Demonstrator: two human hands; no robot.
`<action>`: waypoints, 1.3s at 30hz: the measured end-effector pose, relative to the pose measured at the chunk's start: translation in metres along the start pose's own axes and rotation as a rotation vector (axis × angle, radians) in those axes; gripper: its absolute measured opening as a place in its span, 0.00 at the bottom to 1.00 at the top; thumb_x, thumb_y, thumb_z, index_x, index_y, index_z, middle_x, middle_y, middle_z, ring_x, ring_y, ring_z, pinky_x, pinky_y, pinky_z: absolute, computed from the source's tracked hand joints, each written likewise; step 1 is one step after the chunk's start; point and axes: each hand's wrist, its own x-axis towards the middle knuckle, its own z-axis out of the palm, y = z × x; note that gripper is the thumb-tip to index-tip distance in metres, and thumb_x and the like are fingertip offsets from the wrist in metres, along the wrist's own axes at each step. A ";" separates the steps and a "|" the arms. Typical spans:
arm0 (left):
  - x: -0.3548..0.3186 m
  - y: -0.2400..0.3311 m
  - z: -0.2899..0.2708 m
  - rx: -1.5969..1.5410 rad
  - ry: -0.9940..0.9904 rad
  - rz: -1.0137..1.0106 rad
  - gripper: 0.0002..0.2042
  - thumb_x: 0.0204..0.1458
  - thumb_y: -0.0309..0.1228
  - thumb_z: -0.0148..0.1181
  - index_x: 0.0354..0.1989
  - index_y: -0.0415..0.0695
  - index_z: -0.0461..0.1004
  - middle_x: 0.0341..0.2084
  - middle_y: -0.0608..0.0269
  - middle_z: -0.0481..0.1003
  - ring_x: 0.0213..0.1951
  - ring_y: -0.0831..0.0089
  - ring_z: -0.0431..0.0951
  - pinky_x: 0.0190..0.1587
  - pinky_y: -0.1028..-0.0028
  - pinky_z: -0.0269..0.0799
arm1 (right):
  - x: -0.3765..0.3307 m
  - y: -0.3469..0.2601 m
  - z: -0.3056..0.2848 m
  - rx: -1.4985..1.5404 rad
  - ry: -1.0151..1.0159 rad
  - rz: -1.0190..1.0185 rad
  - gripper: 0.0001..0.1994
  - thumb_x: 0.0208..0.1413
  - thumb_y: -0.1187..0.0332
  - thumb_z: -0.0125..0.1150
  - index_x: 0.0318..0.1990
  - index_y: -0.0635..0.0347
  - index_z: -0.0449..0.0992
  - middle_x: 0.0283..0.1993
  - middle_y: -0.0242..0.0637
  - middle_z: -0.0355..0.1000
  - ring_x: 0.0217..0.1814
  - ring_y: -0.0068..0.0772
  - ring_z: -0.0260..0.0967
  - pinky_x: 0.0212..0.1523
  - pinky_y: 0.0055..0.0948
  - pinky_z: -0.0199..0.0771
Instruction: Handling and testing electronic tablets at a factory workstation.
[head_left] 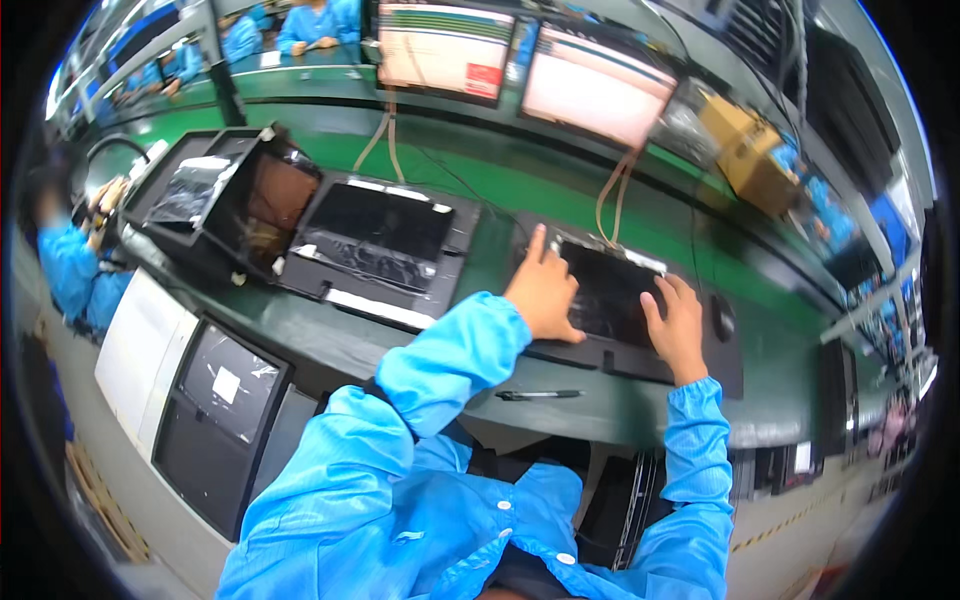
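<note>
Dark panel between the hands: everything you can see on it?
The panel is black, flat and roughly rectangular, its surface glossy like glass or film, with pale streaks of reflection. A whitish strip runs along part of its far edge, where pale cables come down. It lies flat on a black pad. The left hand is at its left side, the right hand at its right; exact contact is unclear.

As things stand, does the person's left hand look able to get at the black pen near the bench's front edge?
Probably yes. The left hand is open with nothing visibly gripped, and the pen lies uncovered on the green bench, nearer the body than that hand.
</note>
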 end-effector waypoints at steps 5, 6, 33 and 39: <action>-0.002 -0.001 -0.004 -0.039 -0.044 -0.046 0.42 0.38 0.68 0.66 0.48 0.38 0.82 0.45 0.43 0.76 0.62 0.49 0.70 0.74 0.32 0.26 | 0.071 -0.014 0.080 0.176 0.001 -0.112 0.24 0.62 0.55 0.63 0.58 0.66 0.75 0.62 0.51 0.72 0.65 0.57 0.67 0.65 0.50 0.67; -0.002 -0.001 -0.005 -0.050 -0.089 -0.068 0.43 0.38 0.69 0.66 0.49 0.38 0.82 0.47 0.43 0.76 0.62 0.48 0.69 0.74 0.32 0.24 | 0.076 -0.011 0.087 0.202 -0.169 -0.045 0.23 0.63 0.54 0.62 0.55 0.65 0.77 0.60 0.50 0.73 0.64 0.55 0.68 0.65 0.48 0.66; -0.206 -0.185 -0.053 -0.143 0.017 -0.472 0.51 0.39 0.63 0.73 0.70 0.42 0.67 0.71 0.36 0.58 0.76 0.46 0.51 0.74 0.34 0.35 | 0.126 -0.237 0.119 0.425 -0.252 -0.630 0.10 0.56 0.64 0.66 0.40 0.60 0.83 0.42 0.45 0.76 0.50 0.52 0.73 0.52 0.47 0.73; -0.204 -0.187 -0.036 -0.123 0.449 -0.311 0.35 0.37 0.25 0.70 0.62 0.43 0.72 0.63 0.47 0.69 0.68 0.51 0.66 0.70 0.43 0.56 | 0.136 -0.259 0.074 0.371 -0.334 -0.448 0.14 0.55 0.62 0.69 0.45 0.60 0.81 0.39 0.46 0.80 0.39 0.47 0.80 0.41 0.40 0.79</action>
